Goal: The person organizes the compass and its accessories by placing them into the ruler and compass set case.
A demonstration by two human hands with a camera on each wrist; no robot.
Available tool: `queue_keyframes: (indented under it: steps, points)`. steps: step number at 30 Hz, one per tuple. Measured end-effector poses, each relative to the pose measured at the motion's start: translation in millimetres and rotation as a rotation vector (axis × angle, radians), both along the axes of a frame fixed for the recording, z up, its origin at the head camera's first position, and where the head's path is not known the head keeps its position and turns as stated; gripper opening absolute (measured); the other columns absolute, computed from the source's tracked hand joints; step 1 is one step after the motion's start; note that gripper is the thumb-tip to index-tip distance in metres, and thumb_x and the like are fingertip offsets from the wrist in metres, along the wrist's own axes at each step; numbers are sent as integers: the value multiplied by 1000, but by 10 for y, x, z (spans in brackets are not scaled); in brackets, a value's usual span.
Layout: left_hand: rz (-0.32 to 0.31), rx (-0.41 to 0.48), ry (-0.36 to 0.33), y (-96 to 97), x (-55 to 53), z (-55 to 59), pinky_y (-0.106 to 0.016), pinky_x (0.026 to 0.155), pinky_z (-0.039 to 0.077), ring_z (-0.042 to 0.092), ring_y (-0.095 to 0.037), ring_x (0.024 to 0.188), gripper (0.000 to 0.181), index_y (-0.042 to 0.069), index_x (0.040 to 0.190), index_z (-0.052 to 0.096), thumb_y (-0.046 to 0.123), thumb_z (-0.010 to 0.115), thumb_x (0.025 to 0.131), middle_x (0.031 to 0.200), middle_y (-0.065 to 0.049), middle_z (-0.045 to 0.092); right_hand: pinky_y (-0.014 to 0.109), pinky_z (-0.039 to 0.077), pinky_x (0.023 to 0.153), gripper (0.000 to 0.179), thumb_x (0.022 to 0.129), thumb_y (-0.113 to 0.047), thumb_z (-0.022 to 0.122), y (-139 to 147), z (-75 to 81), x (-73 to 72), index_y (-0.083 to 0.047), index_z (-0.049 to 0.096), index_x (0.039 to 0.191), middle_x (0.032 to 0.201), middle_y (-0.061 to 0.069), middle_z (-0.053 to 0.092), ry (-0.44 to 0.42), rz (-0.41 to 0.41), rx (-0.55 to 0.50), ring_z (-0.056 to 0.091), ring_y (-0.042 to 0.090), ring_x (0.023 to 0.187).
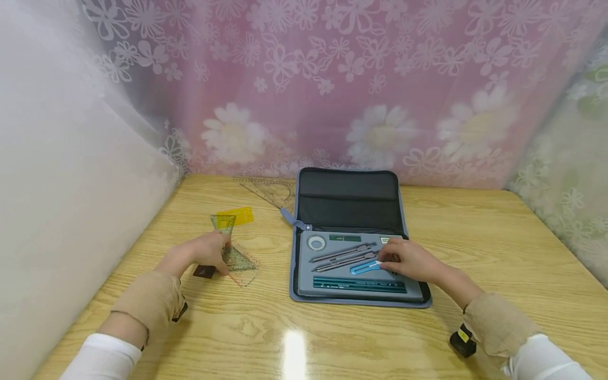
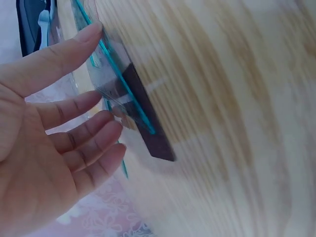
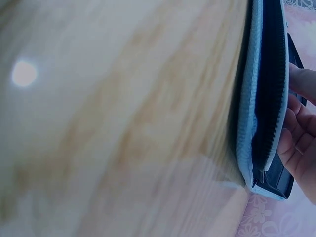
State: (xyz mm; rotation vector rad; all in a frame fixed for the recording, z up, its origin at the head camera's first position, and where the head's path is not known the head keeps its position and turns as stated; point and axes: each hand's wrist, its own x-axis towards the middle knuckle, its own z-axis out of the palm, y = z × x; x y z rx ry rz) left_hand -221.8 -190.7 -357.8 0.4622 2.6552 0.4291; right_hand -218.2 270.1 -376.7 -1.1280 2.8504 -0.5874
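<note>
On the left of the table my left hand [image 1: 206,250] grips a clear green-edged set square [image 2: 116,69], thumb at one edge and bent fingertips at another. A dark brown flat piece [image 2: 148,118] lies below it. Partly under the same hand is a clear template with reddish markings [image 1: 244,279]. My right hand [image 1: 406,258] reaches into an open zip case [image 1: 309,298], pinching one end of a light blue cutter knife [image 1: 364,267] that lies in the grey tray. In the right wrist view the case wall hides the knife and parts of the fingers.
In the tray sit two metal compasses [image 1: 342,253], several dark green pencils [image 1: 358,285], a white ring-shaped item [image 1: 316,243] and a green case [image 1: 345,238]. A yellow template [image 1: 242,215] lies beyond my left hand. Near the pink curtain [image 1: 294,132] is a larger clear triangle [image 1: 273,191].
</note>
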Motion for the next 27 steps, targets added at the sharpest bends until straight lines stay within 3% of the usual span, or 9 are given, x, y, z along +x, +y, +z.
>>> queue_keyframes:
  steps: [6, 13, 20, 27]
  points:
    - [-6, 37, -26, 10, -30, -20, -35, 71, 49, 53, -21, 83, 39, -3, 100, 60, 16, 80, 72, 97, -9, 54, 24, 42, 57, 7, 85, -14, 68, 13, -32, -1, -13, 68, 91, 84, -6, 53, 19, 7, -7, 43, 3, 65]
    - [4, 93, -76, 22, -32, -86, -29, 59, 39, 44, -17, 68, 27, 1, 86, 57, 13, 78, 74, 80, -5, 50, 24, 42, 57, 6, 85, -14, 67, 0, -39, 36, -13, 68, 91, 85, -6, 54, 3, 2, -13, 44, 2, 65]
    - [-79, 154, 21, -49, -70, -58, -30, 59, 44, 51, -14, 64, 6, 8, 79, 63, 9, 69, 81, 74, 0, 57, 23, 43, 57, 6, 84, -13, 68, -6, -32, 28, -12, 68, 90, 85, -6, 54, 27, 14, -9, 44, 2, 66]
    - [-55, 299, 106, -5, -160, 87, -30, 58, 41, 46, -14, 60, 7, 6, 81, 62, 11, 65, 86, 73, -2, 57, 24, 43, 57, 6, 85, -15, 67, -15, 30, -1, -13, 68, 91, 85, -6, 54, -5, 20, 15, 45, 3, 66]
